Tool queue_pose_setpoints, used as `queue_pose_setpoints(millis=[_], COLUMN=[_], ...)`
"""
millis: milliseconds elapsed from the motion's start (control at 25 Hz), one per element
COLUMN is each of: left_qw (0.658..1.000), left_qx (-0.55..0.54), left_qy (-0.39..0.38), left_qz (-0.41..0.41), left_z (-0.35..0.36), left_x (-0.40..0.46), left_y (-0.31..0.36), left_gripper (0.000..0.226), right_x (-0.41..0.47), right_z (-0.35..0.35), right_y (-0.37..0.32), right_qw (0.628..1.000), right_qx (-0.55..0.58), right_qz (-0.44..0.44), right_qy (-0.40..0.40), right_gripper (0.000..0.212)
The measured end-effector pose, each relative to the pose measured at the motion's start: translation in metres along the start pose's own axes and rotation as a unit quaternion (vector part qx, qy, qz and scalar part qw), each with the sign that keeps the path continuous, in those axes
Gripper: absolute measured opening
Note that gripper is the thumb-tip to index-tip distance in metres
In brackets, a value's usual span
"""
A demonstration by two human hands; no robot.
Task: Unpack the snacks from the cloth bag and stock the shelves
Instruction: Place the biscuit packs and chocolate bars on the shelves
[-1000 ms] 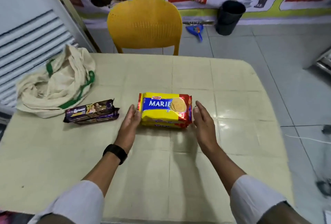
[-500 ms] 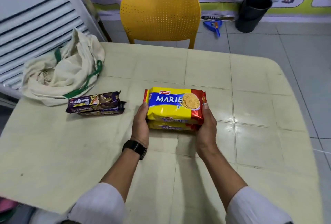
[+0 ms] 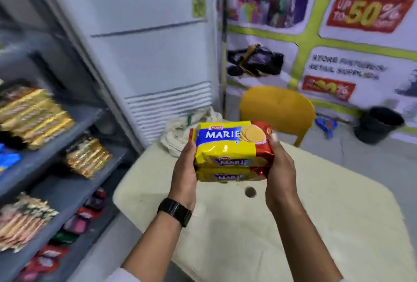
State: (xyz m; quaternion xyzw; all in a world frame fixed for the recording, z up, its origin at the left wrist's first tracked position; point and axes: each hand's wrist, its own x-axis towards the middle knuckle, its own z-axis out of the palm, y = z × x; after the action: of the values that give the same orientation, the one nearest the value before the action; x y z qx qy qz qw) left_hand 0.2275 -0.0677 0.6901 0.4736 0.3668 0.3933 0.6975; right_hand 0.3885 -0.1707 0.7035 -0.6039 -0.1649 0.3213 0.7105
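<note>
A stack of yellow and red Marie biscuit packs (image 3: 232,148) is held in the air above the cream table (image 3: 293,214). My left hand (image 3: 184,173) grips the stack's left end and my right hand (image 3: 281,168) grips its right end. The cream cloth bag (image 3: 180,132) with green trim lies on the table's far left corner, partly hidden behind the packs. Grey shelves (image 3: 67,189) stand to the left with gold snack packs (image 3: 33,114) on the upper level. The dark biscuit packs seen earlier are out of view.
More gold packs (image 3: 88,157) and red and pink packets (image 3: 85,216) fill the lower shelves. A white cabinet (image 3: 153,56) stands behind the bag. A yellow chair (image 3: 277,110) sits beyond the table, with a black bin (image 3: 379,126) on the floor at right.
Both hands closed on the Marie stack and lifted it off the table. The view has swung left and up, so the shelves now show.
</note>
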Motion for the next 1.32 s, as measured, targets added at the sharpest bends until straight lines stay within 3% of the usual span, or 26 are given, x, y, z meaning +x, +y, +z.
queue_pose_setpoints(millis=[120, 320, 680, 1000, 1160, 1320], left_qw=[0.993, 0.965, 0.913, 0.893, 0.898, 0.918], left_qx=[-0.025, -0.063, -0.085, -0.087, -0.108, -0.088], left_qy=[0.081, 0.212, 0.363, 0.405, 0.383, 0.341], left_qz=[0.078, 0.138, 0.164, 0.175, 0.188, 0.184], left_z=[-0.080, -0.215, -0.420, -0.513, -0.525, -0.515], left_x=[-0.028, -0.086, -0.201, -0.235, -0.198, -0.115], left_y=[0.076, 0.149, 0.198, 0.228, 0.251, 0.288], left_gripper=[0.052, 0.049, 0.051, 0.056, 0.055, 0.045], right_x=[-0.035, -0.101, -0.238, -0.301, -0.273, -0.202], right_z=[0.105, 0.257, 0.459, 0.551, 0.583, 0.620], right_y=[-0.023, -0.020, 0.046, 0.069, 0.060, 0.026], right_qw=[0.995, 0.972, 0.892, 0.862, 0.867, 0.892], right_qx=[0.021, 0.017, -0.004, 0.001, -0.002, 0.003], right_qz=[-0.015, -0.009, 0.052, 0.084, 0.076, 0.048], right_qy=[-0.098, -0.235, -0.449, -0.499, -0.492, -0.450], right_gripper=[0.041, 0.040, 0.047, 0.035, 0.042, 0.032])
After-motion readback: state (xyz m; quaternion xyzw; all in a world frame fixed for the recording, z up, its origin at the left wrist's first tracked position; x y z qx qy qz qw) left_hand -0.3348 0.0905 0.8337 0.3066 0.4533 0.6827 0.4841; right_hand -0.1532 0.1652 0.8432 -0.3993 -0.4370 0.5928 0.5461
